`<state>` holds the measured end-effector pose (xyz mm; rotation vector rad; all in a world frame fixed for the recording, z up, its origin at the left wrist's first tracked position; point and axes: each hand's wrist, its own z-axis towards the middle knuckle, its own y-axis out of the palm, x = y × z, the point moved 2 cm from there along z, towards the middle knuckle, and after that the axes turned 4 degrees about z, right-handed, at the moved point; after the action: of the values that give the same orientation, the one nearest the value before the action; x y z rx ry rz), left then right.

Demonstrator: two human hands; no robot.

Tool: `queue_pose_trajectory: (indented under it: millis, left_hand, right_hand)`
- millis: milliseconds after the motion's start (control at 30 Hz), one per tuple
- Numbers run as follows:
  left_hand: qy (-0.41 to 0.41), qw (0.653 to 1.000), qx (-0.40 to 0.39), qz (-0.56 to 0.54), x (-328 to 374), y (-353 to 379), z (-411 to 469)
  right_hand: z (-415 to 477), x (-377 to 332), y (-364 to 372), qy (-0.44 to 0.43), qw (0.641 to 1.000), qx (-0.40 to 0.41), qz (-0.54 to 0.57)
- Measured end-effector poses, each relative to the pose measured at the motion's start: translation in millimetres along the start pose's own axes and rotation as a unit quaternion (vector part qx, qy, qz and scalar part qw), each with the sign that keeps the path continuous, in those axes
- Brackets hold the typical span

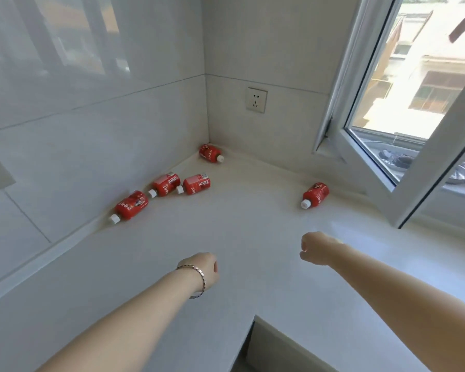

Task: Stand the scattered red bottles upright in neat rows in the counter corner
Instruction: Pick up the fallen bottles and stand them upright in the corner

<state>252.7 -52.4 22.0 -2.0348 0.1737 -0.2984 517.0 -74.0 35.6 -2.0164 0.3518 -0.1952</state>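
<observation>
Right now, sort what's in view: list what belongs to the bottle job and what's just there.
Belongs to the job:
- five red bottles, all lying down: corner bottle, two mid bottles, near-left bottle, right bottle
- counter
- left hand, right hand, both empty

Just there:
- wall socket
- open window
- bracelet

Bright daylight pours in from the open window [403, 108] on the right, where the outdoors is blown out. The glossy left wall [65, 63] carries soft reflections. Straight lines bow toward the edges; detail is slightly soft.
</observation>
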Motion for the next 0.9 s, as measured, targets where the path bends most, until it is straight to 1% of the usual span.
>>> queue_pose_trajectory:
  millis: [200,367,433,533,600,700,767,833,867,900]
  left_hand:
    - [0.030,0.999,0.000,0.041,12.1,-28.7,70.1]
    - [0.031,0.999,-0.022,0.012,19.3,-34.6,142.4]
    - [0.014,1.000,-0.025,-0.011,18.7,-31.9,168.4]
    - [-0.011,0.999,-0.034,-0.038,17.2,-30.0,201.9]
    - [-0.028,0.997,-0.050,-0.042,14.4,-29.6,218.8]
    - [-0.045,0.994,-0.070,-0.065,12.4,-29.5,235.7]
    - [-0.055,0.992,-0.079,-0.083,8.3,-29.8,245.7]
    - [-0.068,0.989,-0.080,-0.104,2.0,-31.4,253.2]
    - [-0.071,0.988,-0.078,-0.113,-1.1,-32.2,256.1]
    - [-0.073,0.987,-0.076,-0.121,-4.4,-33.0,258.7]
  right_hand:
    - [62.6,25.0,-20.3,0.022,0.998,0.046,0.028]
    - [138.0,46.8,-28.2,0.040,0.994,0.098,0.040]
    - [173.8,51.7,-30.6,0.029,0.993,0.111,0.034]
    - [220.4,55.6,-33.5,0.012,0.993,0.110,-0.039]
    - [245.1,55.6,-31.0,-0.021,0.989,0.102,-0.102]
    - [275.2,61.6,-18.0,-0.089,0.975,0.072,-0.189]
    - [288.2,66.8,-11.1,-0.101,0.962,0.066,-0.246]
    - [296.9,69.5,-14.8,-0.098,0.961,0.064,-0.251]
    - [303.1,69.0,-17.7,-0.092,0.967,0.051,-0.230]
    - [310.6,68.6,-19.8,-0.094,0.973,0.060,-0.203]
